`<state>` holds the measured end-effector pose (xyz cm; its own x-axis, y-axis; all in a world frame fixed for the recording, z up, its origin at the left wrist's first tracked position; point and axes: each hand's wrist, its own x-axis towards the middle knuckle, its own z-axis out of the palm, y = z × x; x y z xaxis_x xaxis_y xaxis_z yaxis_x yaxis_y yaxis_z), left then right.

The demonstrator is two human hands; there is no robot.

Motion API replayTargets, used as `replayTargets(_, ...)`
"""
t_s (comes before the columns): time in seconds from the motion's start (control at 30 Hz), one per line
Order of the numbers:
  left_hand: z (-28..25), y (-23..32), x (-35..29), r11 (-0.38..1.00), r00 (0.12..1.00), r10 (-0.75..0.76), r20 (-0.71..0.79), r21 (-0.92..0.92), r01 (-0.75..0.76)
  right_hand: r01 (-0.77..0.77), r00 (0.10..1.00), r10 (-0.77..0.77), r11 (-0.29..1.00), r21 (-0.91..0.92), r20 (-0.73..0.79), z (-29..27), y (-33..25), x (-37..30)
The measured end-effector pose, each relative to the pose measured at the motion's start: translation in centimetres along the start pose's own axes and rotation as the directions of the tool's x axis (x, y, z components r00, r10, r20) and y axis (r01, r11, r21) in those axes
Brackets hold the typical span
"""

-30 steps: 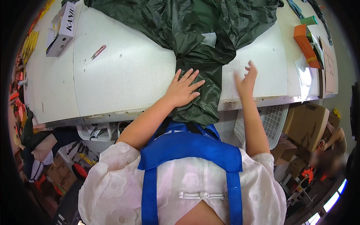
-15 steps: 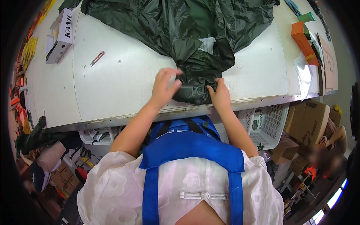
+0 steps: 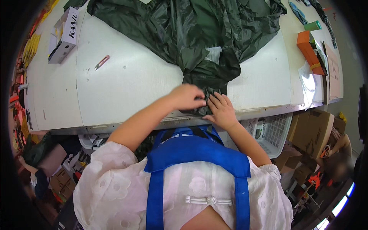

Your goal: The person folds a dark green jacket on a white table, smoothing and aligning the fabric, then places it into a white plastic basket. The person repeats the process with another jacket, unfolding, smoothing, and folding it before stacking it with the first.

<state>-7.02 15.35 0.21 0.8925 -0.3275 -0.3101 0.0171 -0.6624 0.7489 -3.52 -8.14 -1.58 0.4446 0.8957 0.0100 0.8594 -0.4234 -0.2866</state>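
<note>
A shiny dark green garment [image 3: 207,34] lies spread over the far middle of the white table [image 3: 126,88], its narrow end drawn toward the near edge. That end is bunched beneath my hands. My left hand [image 3: 186,97], a little blurred, is over the bunched part from the left, fingers curled and thumb apart from them. On the right, my right hand [image 3: 222,110] rests with its fingers stretched flat on the cloth and its thumb toward the table edge. A pale striped patch [image 3: 214,55] shows among the folds. My hands hide much of the near end.
Pink-handled thread snips [image 3: 102,62] lie left of the garment, near a white box [image 3: 64,36]. An orange box [image 3: 309,51], a green roll [image 3: 313,25] and a clear plastic sheet [image 3: 307,82] are at right. Under the table stand a white basket [image 3: 281,134] and cartons [image 3: 312,130].
My left hand has moved right and down onto the bunched cloth. My right hand has gone from gripping the garment's right edge to lying flat on it. The near end looks more gathered.
</note>
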Motion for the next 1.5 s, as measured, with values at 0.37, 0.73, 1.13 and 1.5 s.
replayTargets(0.37, -7.4, -7.7, 5.7, 0.990, 0.681, -0.028, -0.732, 0.074, 0.121, 0.123, 0.991, -0.119, 0.987, 0.099, -0.054, -0.2, 0.7, 2.2)
replayTargets(0.73, -0.8, -1.6, -5.3, 0.976, 0.614, 0.184, -0.768, 0.215, -0.023, -0.027, 0.963, -0.039, 0.971, 0.237, 0.268, -0.3, 3.8, 6.1)
replayTargets(1.13, 7.2, -0.2, -1.5, 0.903, 0.830, 0.267, -0.490, 0.428, -0.037, -0.031, 0.996, 0.010, 0.973, 0.231, 0.090, -1.7, 1.8, 6.5)
replayTargets(1.5, 3.4, 0.0, 1.0, 0.943, 0.963, -0.025, -0.269, 0.313, 0.112, -0.585, 0.400, 0.864, -0.015, 0.811, 0.305, -2.8, 13.0, 2.6)
